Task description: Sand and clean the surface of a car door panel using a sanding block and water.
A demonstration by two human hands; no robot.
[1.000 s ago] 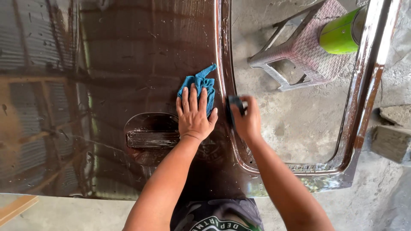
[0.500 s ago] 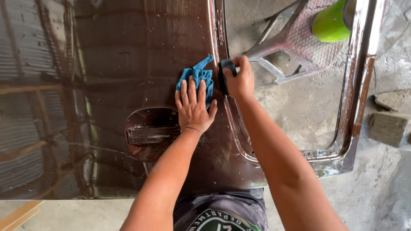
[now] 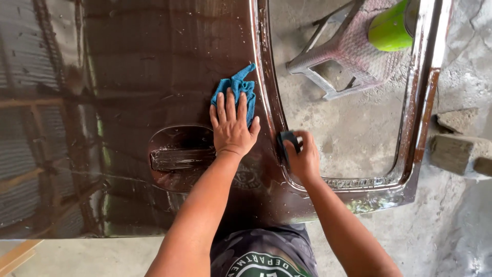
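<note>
A wet, glossy dark brown car door (image 3: 154, 77) lies flat in front of me, with its recessed handle (image 3: 179, 158) near the middle. My left hand (image 3: 233, 125) lies flat, fingers spread, on a blue cloth (image 3: 237, 88) pressed to the panel just beside the handle. My right hand (image 3: 303, 156) grips a small dark block (image 3: 287, 139) against the door's window frame edge, right of the left hand.
Through the empty window opening I see a concrete floor (image 3: 353, 138), a pinkish plastic stool (image 3: 348, 51) and a green container (image 3: 389, 28). Rough stone blocks (image 3: 456, 149) lie at the right. A wooden plank (image 3: 15, 256) shows at bottom left.
My right hand slid up along the window frame edge with the dark block, then back down toward me. The left hand stayed pressed on the blue cloth.
</note>
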